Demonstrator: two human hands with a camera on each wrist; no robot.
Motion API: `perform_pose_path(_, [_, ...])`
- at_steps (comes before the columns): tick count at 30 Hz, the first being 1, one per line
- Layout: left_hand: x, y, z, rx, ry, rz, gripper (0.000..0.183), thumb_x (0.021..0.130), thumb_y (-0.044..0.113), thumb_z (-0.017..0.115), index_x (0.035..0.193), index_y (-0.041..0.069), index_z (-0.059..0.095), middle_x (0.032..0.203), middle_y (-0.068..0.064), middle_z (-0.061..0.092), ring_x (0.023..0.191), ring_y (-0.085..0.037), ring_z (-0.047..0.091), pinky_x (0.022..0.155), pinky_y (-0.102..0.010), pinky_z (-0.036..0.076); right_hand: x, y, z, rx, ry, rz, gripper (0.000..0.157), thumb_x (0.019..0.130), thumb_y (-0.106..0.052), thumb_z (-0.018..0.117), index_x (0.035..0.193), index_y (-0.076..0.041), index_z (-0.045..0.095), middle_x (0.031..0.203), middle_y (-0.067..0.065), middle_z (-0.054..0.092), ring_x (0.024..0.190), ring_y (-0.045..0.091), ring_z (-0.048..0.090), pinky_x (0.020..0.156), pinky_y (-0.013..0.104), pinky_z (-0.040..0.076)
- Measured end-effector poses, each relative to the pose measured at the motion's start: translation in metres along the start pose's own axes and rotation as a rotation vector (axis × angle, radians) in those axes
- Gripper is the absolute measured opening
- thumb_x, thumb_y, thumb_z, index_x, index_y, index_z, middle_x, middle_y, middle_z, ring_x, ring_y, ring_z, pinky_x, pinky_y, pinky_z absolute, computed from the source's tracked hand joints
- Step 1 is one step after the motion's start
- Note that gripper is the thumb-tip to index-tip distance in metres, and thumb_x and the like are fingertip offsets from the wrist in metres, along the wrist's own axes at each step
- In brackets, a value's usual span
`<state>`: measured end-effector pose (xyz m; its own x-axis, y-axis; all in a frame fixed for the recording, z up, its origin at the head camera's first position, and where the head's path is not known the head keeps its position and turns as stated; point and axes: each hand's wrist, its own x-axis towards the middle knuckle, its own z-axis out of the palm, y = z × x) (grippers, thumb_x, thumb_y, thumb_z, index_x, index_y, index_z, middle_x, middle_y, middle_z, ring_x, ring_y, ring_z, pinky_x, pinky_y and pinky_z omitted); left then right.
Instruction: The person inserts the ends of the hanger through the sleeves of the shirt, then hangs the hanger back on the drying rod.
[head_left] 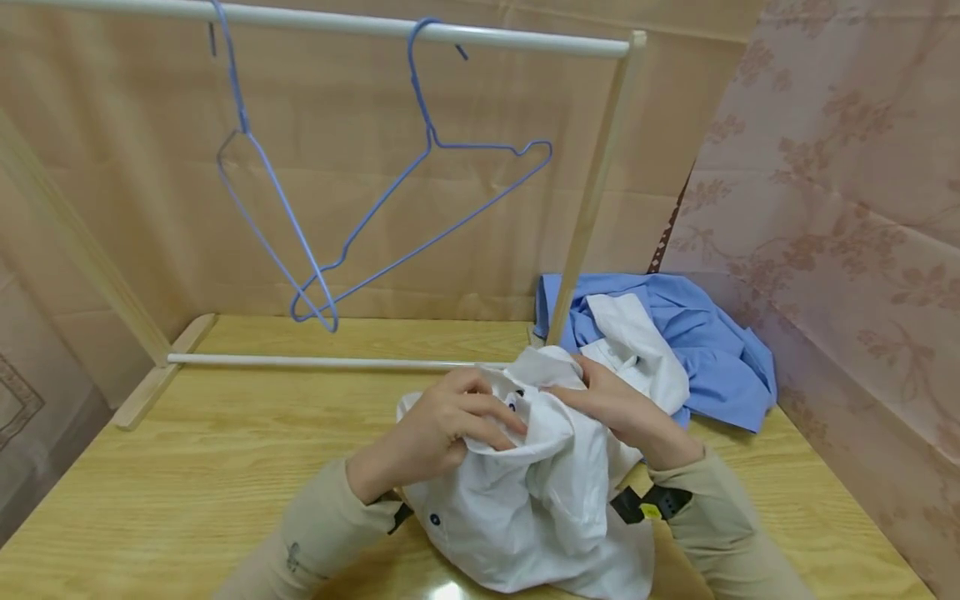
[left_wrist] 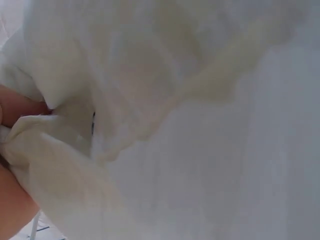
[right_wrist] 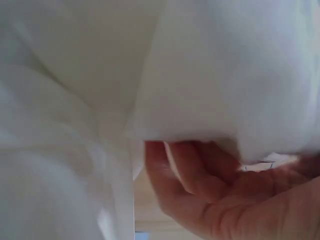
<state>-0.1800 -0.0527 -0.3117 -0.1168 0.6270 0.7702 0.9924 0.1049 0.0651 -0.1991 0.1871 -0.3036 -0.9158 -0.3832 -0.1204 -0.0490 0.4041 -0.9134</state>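
A white shirt (head_left: pixel 517 508) with dark buttons hangs bunched between both hands, low in the head view. My left hand (head_left: pixel 457 421) holds its upper edge near the collar, fingers bent over into the opening. Cloth is pinched between finger and thumb in the left wrist view, where the shirt (left_wrist: pixel 230 165) fills most of the picture. On the other side, my right hand (head_left: pixel 618 408) grips the collar area, its thumb in front. The right wrist view shows this hand's fingers (right_wrist: pixel 195 170) curled up under the fabric (right_wrist: pixel 200 90), their tips hidden.
Two blue wire hangers (head_left: pixel 378 204) hang from the white upper bar (head_left: pixel 337 21) of a wooden-sided rack. A lower white rod (head_left: pixel 322 362) crosses near the table (head_left: pixel 187 492). A blue garment (head_left: pixel 712 350) with a white piece of cloth (head_left: pixel 637 342) lies crumpled at the back right.
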Motion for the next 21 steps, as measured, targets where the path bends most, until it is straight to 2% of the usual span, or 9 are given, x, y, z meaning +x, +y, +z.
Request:
perform_pose_path(6, [-0.005,-0.002,0.004,-0.092,-0.022,-0.081,0.042,0.068,-0.016,0.050,0.078,0.017,0.072,0.096,0.005,0.068,0.088,-0.011,0.055,0.084,-0.026,0.042,0.003,-0.002,0.007,-0.005,0.147,-0.148,0.050,0.084,-0.005,0.057,0.130,-0.003,0.038,0.123,0.018,0.049,0.108,0.026,0.049,0.085,0.032,0.042])
perform_pose_path(8, [-0.006,-0.003,0.003,-0.130,-0.042,-0.118,0.039,0.069,-0.013,0.053,0.084,0.017,0.072,0.100,0.004,0.067,0.094,-0.012,0.056,0.090,-0.028,0.042,0.003,-0.005,0.009,-0.005,0.196,-0.190,0.051,0.083,0.000,0.056,0.131,-0.004,0.039,0.125,0.018,0.049,0.110,0.028,0.048,0.086,0.033,0.041])
perform_pose_path(11, [-0.008,-0.004,-0.001,-0.198,-0.064,-0.169,0.032,0.072,-0.003,0.059,0.095,0.016,0.069,0.107,0.002,0.064,0.105,-0.013,0.055,0.101,-0.034,0.036,0.002,-0.011,0.011,0.023,0.248,-0.247,0.054,0.081,0.007,0.054,0.131,-0.007,0.039,0.126,0.016,0.048,0.111,0.026,0.048,0.087,0.030,0.041])
perform_pose_path(13, [-0.007,-0.005,-0.006,-0.252,-0.075,-0.169,0.024,0.079,0.009,0.060,0.102,0.014,0.067,0.111,-0.001,0.061,0.110,-0.015,0.053,0.105,-0.038,0.030,0.000,-0.015,0.011,0.036,0.292,-0.291,0.056,0.080,0.010,0.054,0.131,-0.007,0.039,0.127,0.015,0.049,0.112,0.022,0.048,0.087,0.025,0.041])
perform_pose_path(15, [-0.006,-0.007,-0.012,-0.344,-0.073,-0.154,0.025,0.087,0.022,0.057,0.107,0.010,0.064,0.115,-0.006,0.059,0.113,-0.018,0.051,0.106,-0.041,0.029,-0.002,-0.019,0.011,0.060,0.327,-0.353,0.058,0.079,0.014,0.052,0.132,-0.006,0.038,0.128,0.016,0.047,0.111,0.018,0.048,0.087,0.021,0.041])
perform_pose_path(17, [-0.006,-0.009,-0.018,-0.425,-0.062,-0.148,0.034,0.092,0.032,0.049,0.109,0.006,0.062,0.117,-0.009,0.059,0.114,-0.021,0.051,0.106,-0.042,0.028,-0.003,-0.023,0.011,0.088,0.358,-0.435,0.060,0.078,0.018,0.051,0.131,-0.004,0.038,0.127,0.017,0.048,0.109,0.015,0.050,0.087,0.019,0.042])
perform_pose_path(19, [-0.007,-0.011,-0.023,-0.484,-0.033,-0.183,0.039,0.095,0.035,0.043,0.109,0.004,0.062,0.115,-0.010,0.060,0.113,-0.021,0.052,0.099,-0.037,0.036,-0.005,-0.027,0.011,0.127,0.365,-0.523,0.061,0.076,0.022,0.050,0.131,-0.002,0.037,0.126,0.017,0.051,0.109,0.014,0.052,0.088,0.020,0.042])
perform_pose_path(21, [-0.010,-0.012,-0.028,-0.523,0.009,-0.251,0.035,0.096,0.029,0.043,0.107,0.003,0.063,0.111,-0.010,0.062,0.111,-0.020,0.054,0.098,-0.034,0.038,-0.007,-0.029,0.011,0.148,0.365,-0.597,0.063,0.075,0.025,0.049,0.131,-0.001,0.037,0.122,0.013,0.055,0.108,0.015,0.054,0.088,0.021,0.043])
